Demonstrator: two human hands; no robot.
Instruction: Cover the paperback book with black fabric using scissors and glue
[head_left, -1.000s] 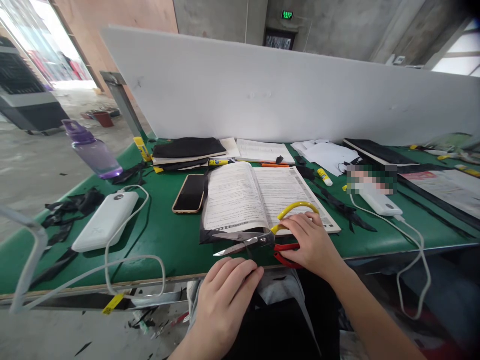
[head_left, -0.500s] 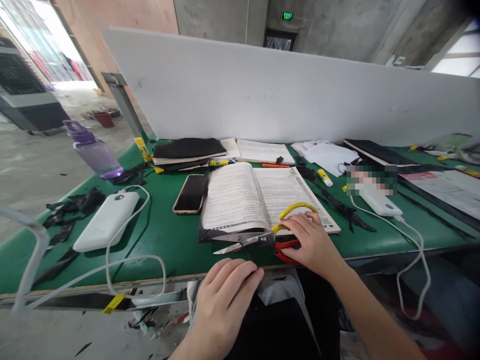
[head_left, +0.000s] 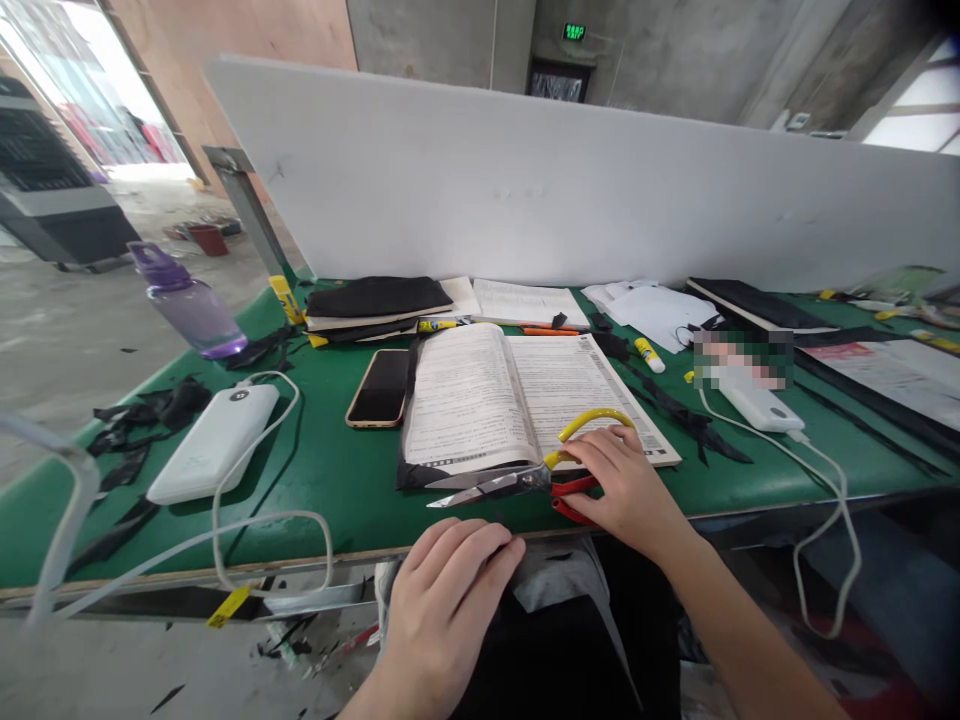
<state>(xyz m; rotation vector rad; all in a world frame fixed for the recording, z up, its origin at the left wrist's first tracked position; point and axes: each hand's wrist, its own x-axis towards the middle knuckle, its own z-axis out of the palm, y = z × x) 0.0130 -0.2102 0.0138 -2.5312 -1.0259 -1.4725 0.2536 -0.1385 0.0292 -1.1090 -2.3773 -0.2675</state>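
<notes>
A pair of scissors (head_left: 501, 484) with one yellow and one red handle lies in my right hand (head_left: 611, 478), its blades parted and pointing left over the near edge of the open book (head_left: 476, 400). A black cover shows under the book's lower left corner. My left hand (head_left: 454, 590) is at the table's front edge below the blades, fingers curled and pressed to the thumb. What it holds, if anything, is hidden behind the fingers.
On the green table (head_left: 337, 480) are a phone (head_left: 377, 388), a white power bank (head_left: 214, 443) with a cable, a purple bottle (head_left: 191, 305), a glue stick (head_left: 649, 355) and black scraps (head_left: 694, 420). Another white power bank (head_left: 754, 400) is at right. A white partition (head_left: 525, 180) stands behind.
A thin black strip that ran between the scissor blades toward my left hand no longer shows there. Both hands have barely moved.
</notes>
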